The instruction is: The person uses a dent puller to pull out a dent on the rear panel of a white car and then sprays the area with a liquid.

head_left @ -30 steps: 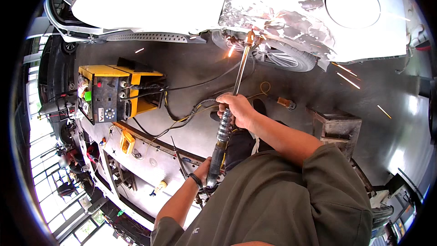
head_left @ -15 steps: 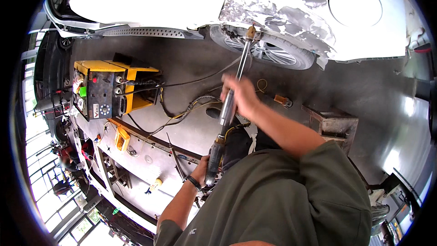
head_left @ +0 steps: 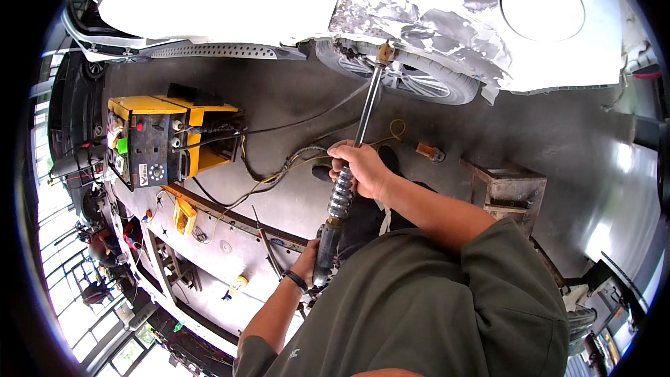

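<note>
A long slide hammer reaches from my body to the white car. Its brass-coloured tip meets the edge of the wheel arch, just below a fender with paint patchily worn to grey. My left hand is closed around the dark rear handle, partly hidden by it. Farther up, my right hand wraps round the upper end of the ribbed metal sliding weight, which sits close to the handle. Behind the tip is the car's wheel.
To the left stands a yellow and black welding machine with dark cables running over the floor. A metal step stool is at right, an orange tool on the floor. A pale bench lies at lower left.
My right hand and the sliding weight have come back along the rod toward the handle. The left hand stays on the handle, and the tip remains at the wheel arch.
</note>
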### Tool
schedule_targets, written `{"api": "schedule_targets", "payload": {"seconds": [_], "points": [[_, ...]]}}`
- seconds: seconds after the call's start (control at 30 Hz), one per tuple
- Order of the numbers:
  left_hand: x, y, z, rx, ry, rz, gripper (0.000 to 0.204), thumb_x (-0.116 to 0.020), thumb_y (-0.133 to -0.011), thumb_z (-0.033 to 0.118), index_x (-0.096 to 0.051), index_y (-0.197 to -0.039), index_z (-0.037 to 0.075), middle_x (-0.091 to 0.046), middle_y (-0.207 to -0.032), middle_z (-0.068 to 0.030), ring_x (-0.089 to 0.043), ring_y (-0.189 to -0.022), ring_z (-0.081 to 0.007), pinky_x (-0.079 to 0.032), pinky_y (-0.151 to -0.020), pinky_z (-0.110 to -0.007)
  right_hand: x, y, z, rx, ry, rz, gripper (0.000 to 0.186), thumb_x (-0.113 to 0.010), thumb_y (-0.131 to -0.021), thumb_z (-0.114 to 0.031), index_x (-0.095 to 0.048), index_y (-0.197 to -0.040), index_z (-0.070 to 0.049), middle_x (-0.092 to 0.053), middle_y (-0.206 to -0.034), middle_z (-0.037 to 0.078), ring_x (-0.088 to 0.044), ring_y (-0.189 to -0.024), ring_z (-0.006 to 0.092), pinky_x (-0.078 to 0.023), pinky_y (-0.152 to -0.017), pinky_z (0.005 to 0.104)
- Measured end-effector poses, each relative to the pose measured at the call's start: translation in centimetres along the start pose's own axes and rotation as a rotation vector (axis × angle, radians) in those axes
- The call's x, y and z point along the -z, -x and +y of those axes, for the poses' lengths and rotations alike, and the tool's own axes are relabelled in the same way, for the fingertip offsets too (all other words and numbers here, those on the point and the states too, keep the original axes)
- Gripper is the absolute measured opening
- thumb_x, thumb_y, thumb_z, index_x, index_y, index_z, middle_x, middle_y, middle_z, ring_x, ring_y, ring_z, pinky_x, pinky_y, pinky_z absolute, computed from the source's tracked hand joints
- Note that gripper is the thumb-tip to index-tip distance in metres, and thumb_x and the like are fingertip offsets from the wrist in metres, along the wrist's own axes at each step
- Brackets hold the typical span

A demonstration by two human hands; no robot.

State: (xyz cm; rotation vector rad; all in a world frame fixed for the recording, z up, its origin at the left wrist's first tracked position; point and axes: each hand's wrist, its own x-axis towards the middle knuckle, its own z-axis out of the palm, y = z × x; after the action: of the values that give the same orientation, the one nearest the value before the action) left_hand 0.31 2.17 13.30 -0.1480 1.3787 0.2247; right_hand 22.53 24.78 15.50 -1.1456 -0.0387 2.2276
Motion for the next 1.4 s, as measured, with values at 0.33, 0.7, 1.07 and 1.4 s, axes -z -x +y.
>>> {"api": "schedule_targets", "payload": {"seconds": [0.33, 0.7, 1.07, 1.4], "points": [[-3.1, 6.2, 4.8, 0.133, 0.014, -0.013, 0.044, -0.045, -0.099, 0.049, -0.068, -0.1, 0.012, -0.071, -0.075, -0.0044, -0.07, -0.058, -0.0182, -0.059, -0.05, -0.033, -1.3, 0.6, -1.5, -0.028, -0.002, -0.024, 0.013, -0.066, -0.092, -0.018, -0.058, -0.087, -0.009, -0.059, -0.077, 0.004, -0.063, -0.071, 0.0202, -0.052, -0.066, 0.0347], [-1.5, 6.2, 5.0, 0.251, -0.086, -0.034, 0.053, -0.043, -0.096, 0.059, -0.068, -0.098, 0.012, -0.07, -0.071, -0.0088, -0.068, -0.053, -0.0221, -0.055, -0.046, -0.034, -0.2, -1.7, -5.1, 0.033, -0.08, -0.075, 0.016, -0.068, -0.087, -0.02, -0.058, -0.089, -0.007, -0.06, -0.078, 0.007, -0.062, -0.073, 0.0225, -0.05, -0.066, 0.0356], [-1.6, 7.4, 4.9, 0.104, -0.06, -0.03, 0.053, -0.037, -0.101, 0.055, -0.067, -0.106, 0.012, -0.071, -0.074, -0.0063, -0.066, -0.054, -0.0176, -0.053, -0.047, -0.031, 1.3, -4.5, -10.7, 0.164, -0.088, -0.146, 0.022, -0.07, -0.089, -0.022, -0.058, -0.099, -0.007, -0.059, -0.079, 0.006, -0.063, -0.073, 0.0214, -0.054, -0.068, 0.0356], [0.3, 8.4, 3.4, 0.178, -0.071, 0.003, 0.06, -0.034, -0.101, 0.055, -0.067, -0.115, 0.008, -0.074, -0.088, -0.0078, -0.068, -0.06, -0.017, -0.054, -0.049, -0.03, -1.9, 1.6, 2.9, 0.003, -0.206, -0.085, 0.013, -0.068, -0.09, -0.017, -0.061, -0.089, -0.006, -0.057, -0.076, 0.004, -0.059, -0.069, 0.0173, -0.054, -0.067, 0.0359]]}}
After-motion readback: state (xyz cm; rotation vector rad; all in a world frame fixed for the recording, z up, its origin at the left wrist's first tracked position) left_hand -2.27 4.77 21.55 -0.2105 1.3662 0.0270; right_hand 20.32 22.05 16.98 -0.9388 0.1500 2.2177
